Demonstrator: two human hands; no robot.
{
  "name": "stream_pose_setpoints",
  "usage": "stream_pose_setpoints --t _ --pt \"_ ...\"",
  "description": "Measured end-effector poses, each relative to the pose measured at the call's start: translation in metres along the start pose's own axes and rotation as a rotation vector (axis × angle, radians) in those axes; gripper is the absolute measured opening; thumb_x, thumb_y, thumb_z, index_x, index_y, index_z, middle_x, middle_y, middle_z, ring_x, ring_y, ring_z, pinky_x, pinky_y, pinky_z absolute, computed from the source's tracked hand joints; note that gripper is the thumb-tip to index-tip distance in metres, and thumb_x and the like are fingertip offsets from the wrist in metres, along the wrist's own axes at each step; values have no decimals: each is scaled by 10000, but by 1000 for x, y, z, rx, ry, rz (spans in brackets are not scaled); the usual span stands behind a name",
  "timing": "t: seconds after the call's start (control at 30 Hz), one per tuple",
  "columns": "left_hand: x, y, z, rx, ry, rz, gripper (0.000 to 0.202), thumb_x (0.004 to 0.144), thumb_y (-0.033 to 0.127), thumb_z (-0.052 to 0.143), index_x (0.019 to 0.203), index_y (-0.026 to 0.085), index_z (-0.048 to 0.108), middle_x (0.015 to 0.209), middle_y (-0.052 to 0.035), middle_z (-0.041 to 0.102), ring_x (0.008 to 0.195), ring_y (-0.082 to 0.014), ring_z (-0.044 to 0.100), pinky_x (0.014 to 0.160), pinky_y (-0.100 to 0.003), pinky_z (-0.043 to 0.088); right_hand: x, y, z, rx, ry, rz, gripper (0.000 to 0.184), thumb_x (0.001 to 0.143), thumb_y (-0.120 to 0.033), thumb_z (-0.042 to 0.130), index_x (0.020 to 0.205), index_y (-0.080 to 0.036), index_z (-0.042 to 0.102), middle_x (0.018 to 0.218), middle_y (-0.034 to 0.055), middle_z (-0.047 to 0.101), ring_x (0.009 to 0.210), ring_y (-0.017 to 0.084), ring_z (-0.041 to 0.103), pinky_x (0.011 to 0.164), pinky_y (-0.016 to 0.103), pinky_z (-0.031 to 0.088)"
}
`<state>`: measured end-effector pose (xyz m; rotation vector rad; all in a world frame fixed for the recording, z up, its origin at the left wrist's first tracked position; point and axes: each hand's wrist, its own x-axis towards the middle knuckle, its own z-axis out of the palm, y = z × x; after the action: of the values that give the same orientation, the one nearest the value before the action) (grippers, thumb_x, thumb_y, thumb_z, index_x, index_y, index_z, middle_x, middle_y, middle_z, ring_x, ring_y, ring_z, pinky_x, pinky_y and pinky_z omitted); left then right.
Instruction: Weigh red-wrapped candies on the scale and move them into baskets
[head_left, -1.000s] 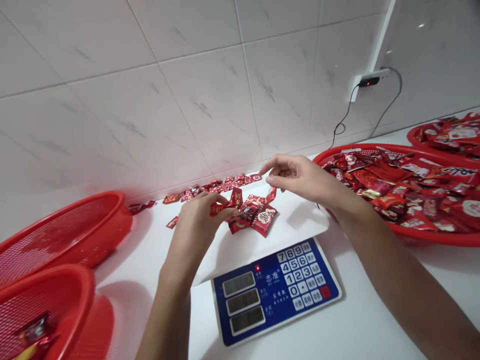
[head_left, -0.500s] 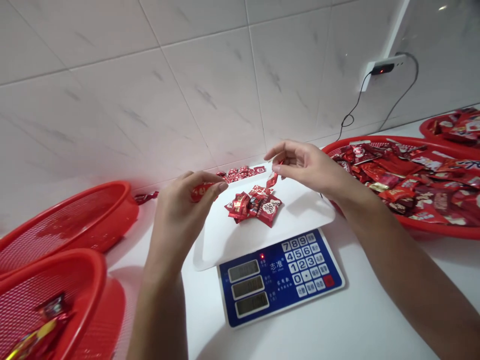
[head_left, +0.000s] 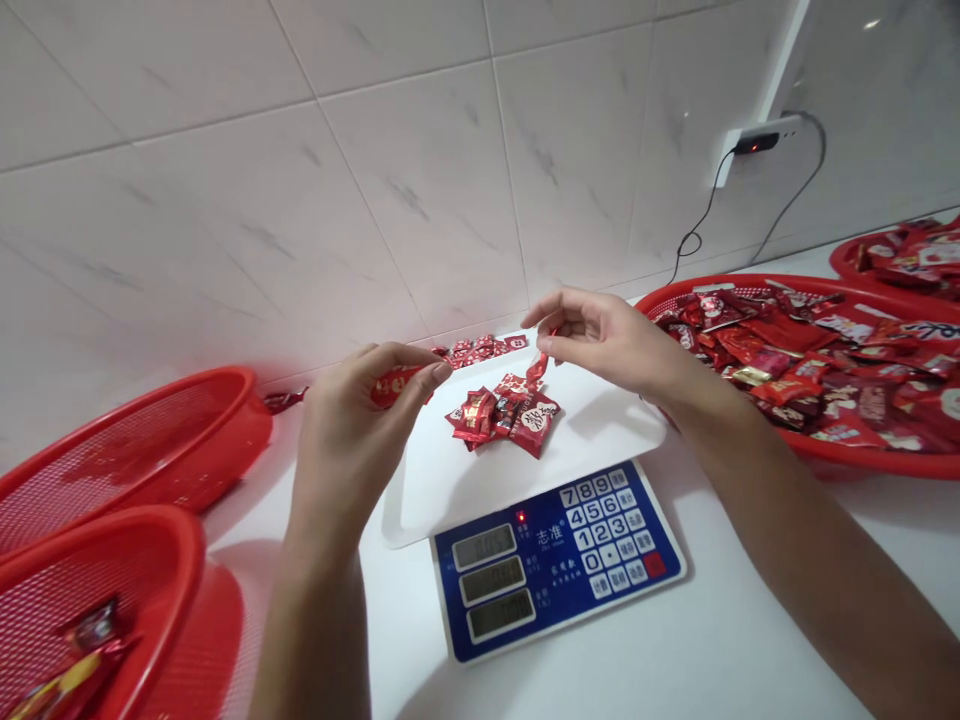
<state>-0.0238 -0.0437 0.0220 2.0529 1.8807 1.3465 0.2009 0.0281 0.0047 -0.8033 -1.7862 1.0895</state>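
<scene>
My left hand (head_left: 360,420) is raised above the left side of a white scale tray (head_left: 465,490), pinching a red wrapped candy (head_left: 394,386) between thumb and fingers. My right hand (head_left: 604,335) is over the tray's far edge, holding a narrow twisted red wrapper strip (head_left: 537,370) that hangs from its fingertips. Below it lies a small heap of red candy packets (head_left: 504,418) on the tray. A row of small red candies (head_left: 476,350) lines the wall behind. The scale's blue keypad panel (head_left: 559,560) faces me, with its displays lit.
Red mesh baskets stand on the white counter (head_left: 675,640). Two at left (head_left: 142,415) (head_left: 97,518) hold few candies; the lower one has some at its edge. Two at right (head_left: 750,283) (head_left: 844,258) are heaped with red packets. A cable runs from a wall socket (head_left: 757,145).
My left hand has lifted off the heap and moved left with the candy. My right hand has picked up the red strip from the tray. The view has shifted slightly.
</scene>
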Motion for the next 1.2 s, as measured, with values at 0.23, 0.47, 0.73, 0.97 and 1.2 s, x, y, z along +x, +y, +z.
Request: stream_pose_setpoints --t 0.23,0.47,0.73,0.97,1.2 --pt "-4 12 10 35 -267 66 301 805 531 705 940 272 775 874 -33 728 712 -194 632 607 -308 446 0 1 15 250 -141 7 218 822 -149 690 1030 -169 627 1035 55 683 999 154 645 884 292 523" --pt "0 13 13 50 -349 125 315 896 465 570 752 253 753 714 -40 682 627 -192 578 596 -304 434 2 7 9 -88 -274 53 279 814 -338 753 1036 -175 706 973 43 709 873 162 637 750 277 475" --pt "5 5 15 -28 -368 36 298 838 464 608 701 231 733 620 -21 653 570 -172 526 530 -276 379 4 10 10 15 -265 -2 184 828 -324 714 846 -141 716 799 24 687 763 138 608 690 266 431" --pt "3 -1 25 41 -416 45 332 871 431 579 629 224 672 609 -17 654 567 -178 546 553 -292 374 4 8 -3 -306 -279 123 209 852 -325 637 786 -164 753 757 31 702 721 156 603 650 284 400" --pt "3 -3 23 60 -271 -68 230 831 444 645 882 253 763 861 -36 777 782 -231 671 667 -327 448 5 13 -4 -503 -32 100 261 849 -332 678 1047 -190 770 1123 97 732 959 217 659 806 317 476"
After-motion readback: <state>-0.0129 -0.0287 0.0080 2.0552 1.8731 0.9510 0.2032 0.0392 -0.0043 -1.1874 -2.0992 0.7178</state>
